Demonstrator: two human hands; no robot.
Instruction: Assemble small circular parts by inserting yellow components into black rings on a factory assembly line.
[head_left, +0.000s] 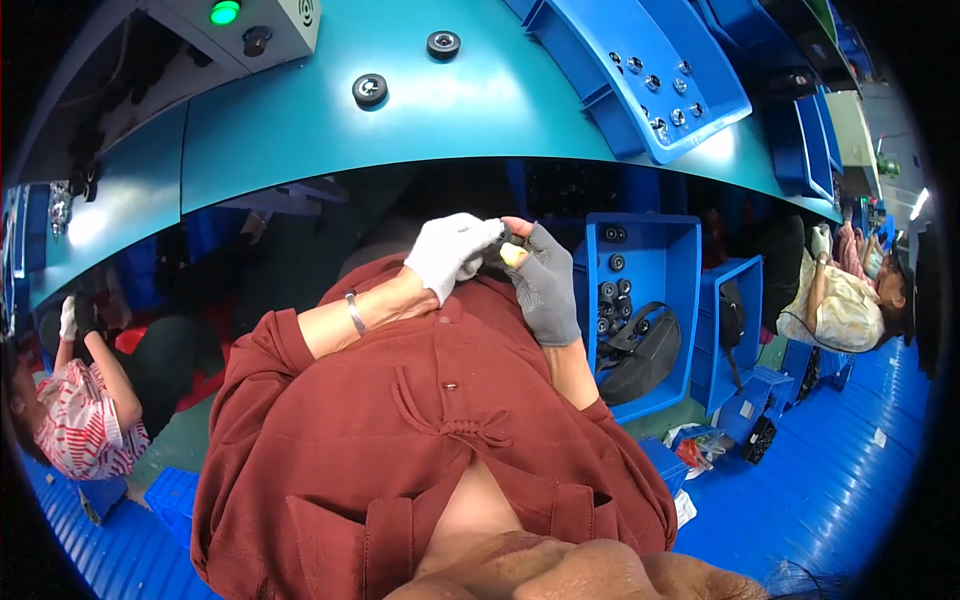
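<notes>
My left hand [450, 252], in a white glove, is held in front of my body with its fingers bent and pressed together. Facing it is my right hand [545, 275], in a grey glove with bare fingertips and something yellow on the thumb. Both hands close around a small dark part [492, 252] between their fingertips, mostly hidden by the fingers. Two black wheels with silvery centres, one wheel [370, 90] nearer and another wheel [443, 44] farther back, lie on the green table [290, 110] beyond my hands.
On the table at the far right, a blue bin [735, 112] holds several shiny metal parts [653, 83]. Right of my hands, a lower blue crate [692, 300] contains several black wheels [612, 300] and a black bag [645, 365]. A grey machine [285, 40] with a green light stands far left. People sit on both sides.
</notes>
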